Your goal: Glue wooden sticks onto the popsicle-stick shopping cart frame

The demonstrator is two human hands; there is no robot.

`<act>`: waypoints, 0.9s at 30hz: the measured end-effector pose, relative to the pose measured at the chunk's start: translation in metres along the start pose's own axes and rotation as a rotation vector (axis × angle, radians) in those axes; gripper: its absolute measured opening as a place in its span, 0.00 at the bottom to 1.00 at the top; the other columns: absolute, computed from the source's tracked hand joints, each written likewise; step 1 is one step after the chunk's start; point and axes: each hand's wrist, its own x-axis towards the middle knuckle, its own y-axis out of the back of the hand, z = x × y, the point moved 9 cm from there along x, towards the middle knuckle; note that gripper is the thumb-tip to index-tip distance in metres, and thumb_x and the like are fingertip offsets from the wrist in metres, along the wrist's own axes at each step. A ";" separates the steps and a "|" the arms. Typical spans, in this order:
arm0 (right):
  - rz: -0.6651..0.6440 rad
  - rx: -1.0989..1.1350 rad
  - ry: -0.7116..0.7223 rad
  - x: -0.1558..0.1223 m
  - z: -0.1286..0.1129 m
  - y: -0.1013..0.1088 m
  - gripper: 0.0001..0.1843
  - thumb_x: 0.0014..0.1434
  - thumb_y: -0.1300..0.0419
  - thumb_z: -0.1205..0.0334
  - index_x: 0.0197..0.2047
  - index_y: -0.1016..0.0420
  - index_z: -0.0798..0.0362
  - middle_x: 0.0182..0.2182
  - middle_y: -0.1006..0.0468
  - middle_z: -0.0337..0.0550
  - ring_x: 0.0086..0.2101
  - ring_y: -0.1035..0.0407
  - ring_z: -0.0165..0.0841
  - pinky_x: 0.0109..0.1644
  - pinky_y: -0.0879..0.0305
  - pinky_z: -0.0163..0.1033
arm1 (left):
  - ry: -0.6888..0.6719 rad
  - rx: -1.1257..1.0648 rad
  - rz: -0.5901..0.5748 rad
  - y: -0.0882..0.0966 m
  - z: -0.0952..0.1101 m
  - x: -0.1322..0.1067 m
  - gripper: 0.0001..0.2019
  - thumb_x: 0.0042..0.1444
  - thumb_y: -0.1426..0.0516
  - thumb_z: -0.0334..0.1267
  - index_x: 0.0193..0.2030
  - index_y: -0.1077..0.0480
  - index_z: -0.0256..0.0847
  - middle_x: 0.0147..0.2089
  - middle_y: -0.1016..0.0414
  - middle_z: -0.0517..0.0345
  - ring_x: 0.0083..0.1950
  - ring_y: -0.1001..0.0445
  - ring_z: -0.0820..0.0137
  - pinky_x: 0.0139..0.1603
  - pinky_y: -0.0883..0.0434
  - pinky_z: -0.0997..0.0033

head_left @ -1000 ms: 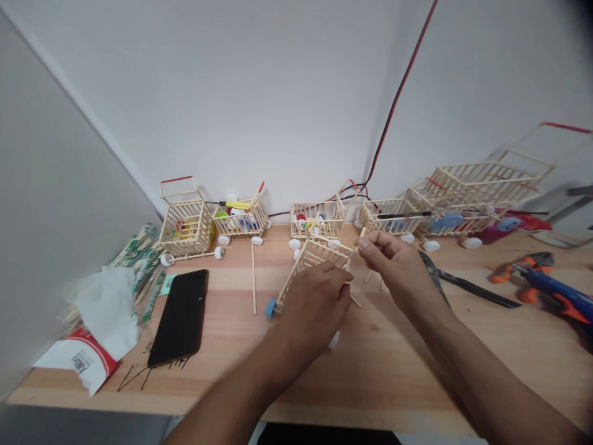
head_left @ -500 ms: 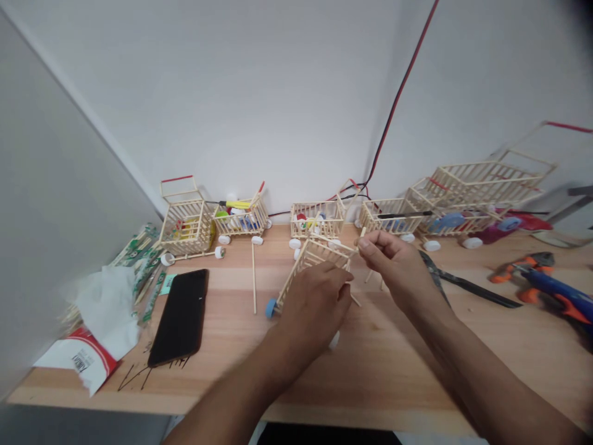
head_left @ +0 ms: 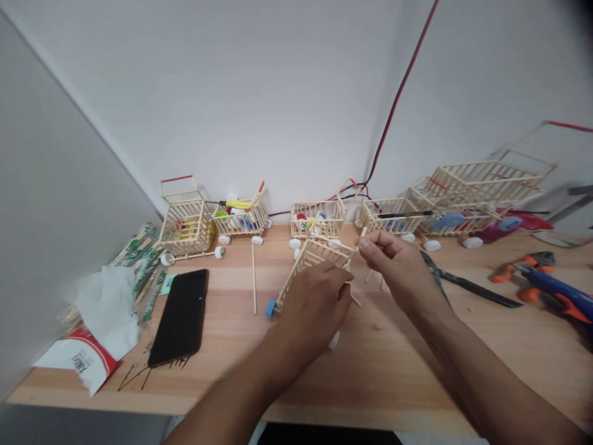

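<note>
Head view: almost nothing is seen to have changed over the last second, with both hands kept in the same places and no thing on the counter (head_left: pixel 393 383) visibly shifted. The stick cart (head_left: pixel 319 252) is found near the middle of the counter, tilted, its front part covered by the left hand (head_left: pixel 315 296). The grip of that hand is closed over the near side of the cart (exactly where the fingertips press cannot be told, since they are hidden). By the right hand (head_left: pixel 393 256), a short stick (head_left: pixel 362 232) is pinched between thumb and forefinger, its end raised just beside the cart's upper right corner; whether contact is made there cannot be made out. From such stillness it may be judged that a joint is being held steady, and that little visible progress has been made in this short span. A blue wheel (head_left: pixel 271 308) is seen at the cart's left side and a white wheel (head_left: pixel 334 340) below the left hand. To the left, a loose stick (head_left: pixel 254 278) and a phone (head_left: pixel 180 318) are left untouched.
</note>
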 end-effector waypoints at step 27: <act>0.007 0.023 -0.010 0.000 0.002 0.000 0.17 0.55 0.36 0.46 0.28 0.31 0.51 0.23 0.37 0.34 0.25 0.45 0.28 0.29 0.47 0.36 | -0.002 -0.025 0.014 0.002 -0.001 -0.001 0.11 0.59 0.45 0.27 0.43 0.22 0.39 0.40 0.19 0.54 0.42 0.22 0.64 0.46 0.27 0.64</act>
